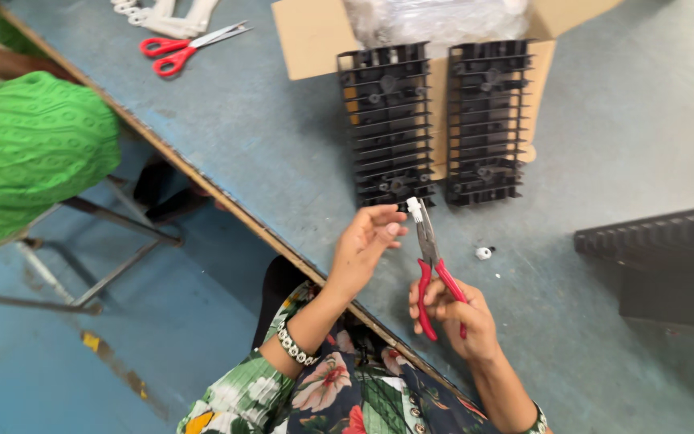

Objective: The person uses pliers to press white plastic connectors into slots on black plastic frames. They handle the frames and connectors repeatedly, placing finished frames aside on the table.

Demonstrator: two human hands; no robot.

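Right hand: the right hand (pixel 461 317) is closed round the red-handled metal needle-nose pliers (pixel 431 265), fingers wrapped over both handles, the nose pointing up and away from the body.
Pliers' nose: the tips pinch a small white plastic piece (pixel 414 209), held above the grey-blue worktable (pixel 604 161), just before the near end of the left tray.
Left hand: the left hand (pixel 365 241) is raised beside the pliers, fingertips curled close to the white piece; whether they touch it or hold anything I cannot tell.
Handling: the white piece looks light, hard and smooth, likely to slip or spring away if pinched askew; the firmest hold seems to be across its body in the pliers' tips, with fingertips steadying its free end.
Loose part: a small white round plastic part (pixel 483 253) lies on the table just right of the pliers.
Trays: two black ribbed plastic trays (pixel 387 120) (pixel 485 120) lie side by side, partly over a brown cardboard box flap (pixel 315 40).
Right edge: a dark slotted plastic panel (pixel 660 241) rests well apart from the hands.
Far corner: red-handled scissors (pixel 182 47) lie near white plastic parts (pixel 166 16).
Left side: another person's green sleeve (pixel 34 145) shows beyond the table edge.
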